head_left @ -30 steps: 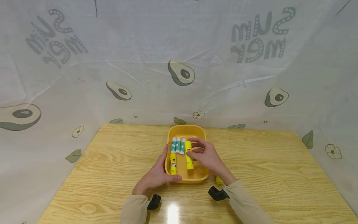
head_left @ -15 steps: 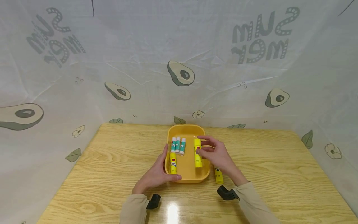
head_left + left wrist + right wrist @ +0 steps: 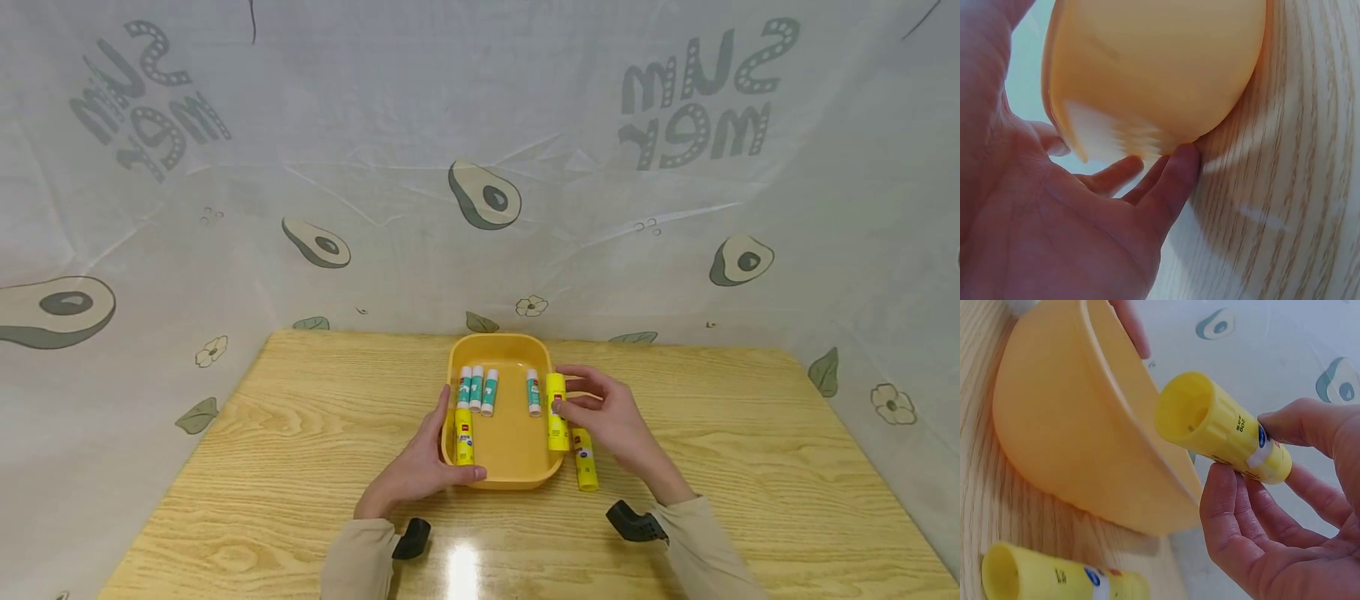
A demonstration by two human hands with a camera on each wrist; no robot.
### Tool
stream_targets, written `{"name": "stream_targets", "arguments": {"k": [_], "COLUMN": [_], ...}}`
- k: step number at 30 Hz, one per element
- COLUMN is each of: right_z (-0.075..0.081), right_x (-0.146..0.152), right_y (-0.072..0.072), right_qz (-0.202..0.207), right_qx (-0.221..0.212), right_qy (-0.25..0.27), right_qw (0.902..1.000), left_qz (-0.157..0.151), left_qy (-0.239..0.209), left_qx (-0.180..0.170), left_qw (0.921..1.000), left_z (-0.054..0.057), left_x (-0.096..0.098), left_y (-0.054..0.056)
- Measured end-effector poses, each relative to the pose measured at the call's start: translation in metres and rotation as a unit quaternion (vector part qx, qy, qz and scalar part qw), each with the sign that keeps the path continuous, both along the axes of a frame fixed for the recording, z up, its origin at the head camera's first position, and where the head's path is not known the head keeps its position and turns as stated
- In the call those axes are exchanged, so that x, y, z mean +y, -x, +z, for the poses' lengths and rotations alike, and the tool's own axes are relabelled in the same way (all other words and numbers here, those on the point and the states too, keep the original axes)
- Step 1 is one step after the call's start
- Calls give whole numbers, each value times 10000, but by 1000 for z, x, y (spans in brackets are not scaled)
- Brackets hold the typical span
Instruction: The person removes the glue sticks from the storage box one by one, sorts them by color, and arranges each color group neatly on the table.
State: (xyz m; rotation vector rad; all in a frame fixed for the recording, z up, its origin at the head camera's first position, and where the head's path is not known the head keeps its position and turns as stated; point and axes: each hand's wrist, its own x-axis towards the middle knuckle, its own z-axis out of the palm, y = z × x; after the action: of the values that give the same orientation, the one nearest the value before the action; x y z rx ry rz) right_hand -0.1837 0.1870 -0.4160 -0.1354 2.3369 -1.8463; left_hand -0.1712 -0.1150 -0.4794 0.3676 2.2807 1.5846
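Observation:
In the head view, an orange-yellow plastic bin stands on the table. My left hand holds its near left corner, thumb at the rim and fingers against the outer wall. My right hand pinches a large yellow glue stick between thumb and fingers, over the bin's right rim. Inside lie three small white-and-teal glue sticks at the left, another small glue stick at the right, and a large yellow glue stick at the near left.
A second large yellow glue stick lies on the wooden table just right of the bin; the right wrist view shows its hollow end too. Behind the table hangs a pale cloth printed with avocados.
My right hand has carried the large yellow glue stick rightward, from above the bin's middle to its right rim. The small glue stick at the right has come into view. The left hand stays put.

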Motion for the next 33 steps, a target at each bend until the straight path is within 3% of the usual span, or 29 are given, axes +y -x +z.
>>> {"name": "stream_targets", "arguments": {"k": [23, 33], "right_z": [-24, -33], "right_x": [39, 53], "right_y": [-25, -29], "right_qz": [-296, -360], "right_qx": [117, -28], "right_qy": [-218, -417], "right_qw": [9993, 9985], "left_qz": [119, -39], "left_qy": [85, -117], "left_qx": [120, 77], "left_qw": [9998, 9999], "left_z": [-5, -2], "left_x": [2, 2], "left_y": [-10, -11]}}
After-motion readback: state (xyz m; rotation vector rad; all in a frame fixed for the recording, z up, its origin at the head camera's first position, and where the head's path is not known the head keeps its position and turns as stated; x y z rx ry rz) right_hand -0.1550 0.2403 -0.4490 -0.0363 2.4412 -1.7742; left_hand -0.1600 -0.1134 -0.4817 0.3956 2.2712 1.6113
